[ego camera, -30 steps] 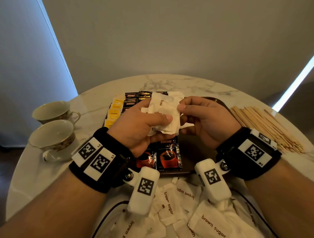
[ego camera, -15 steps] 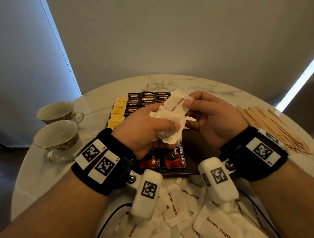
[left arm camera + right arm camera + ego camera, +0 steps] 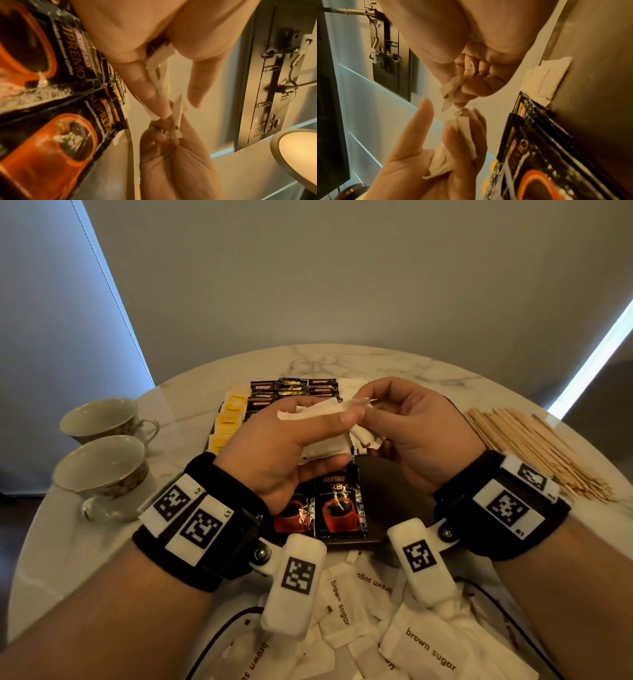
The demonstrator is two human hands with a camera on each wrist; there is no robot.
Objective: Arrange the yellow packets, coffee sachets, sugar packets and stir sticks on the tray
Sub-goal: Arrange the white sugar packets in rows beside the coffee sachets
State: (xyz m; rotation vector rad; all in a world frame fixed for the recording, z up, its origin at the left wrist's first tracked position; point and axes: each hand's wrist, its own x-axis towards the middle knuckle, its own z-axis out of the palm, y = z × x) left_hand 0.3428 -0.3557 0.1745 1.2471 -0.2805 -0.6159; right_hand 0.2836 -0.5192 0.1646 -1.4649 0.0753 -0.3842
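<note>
Progress, judged: yellow packets (image 3: 227, 422) and coffee sachets (image 3: 339, 508) already on dark tray (image 3: 394, 494); sugar packets (image 3: 428, 648) mostly loose at 6 o'clock, stir sticks (image 3: 534, 446) untouched at 3 o'clock. Left hand (image 3: 284, 450) grips a small stack of sugar packets above the tray; right hand (image 3: 411, 433) pinches one packet (image 3: 356, 405) from it. Round marble table (image 3: 376, 364), two cups (image 3: 102, 463) at 9 o'clock, grey wall behind.

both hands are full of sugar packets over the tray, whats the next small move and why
Probably lay the packet pinched by the right hand down on the bare dark part of the tray. The left hand holds a small stack of sugar packets, the yellow packets and coffee sachets already lie there, and more sugar waits on the table.
</note>
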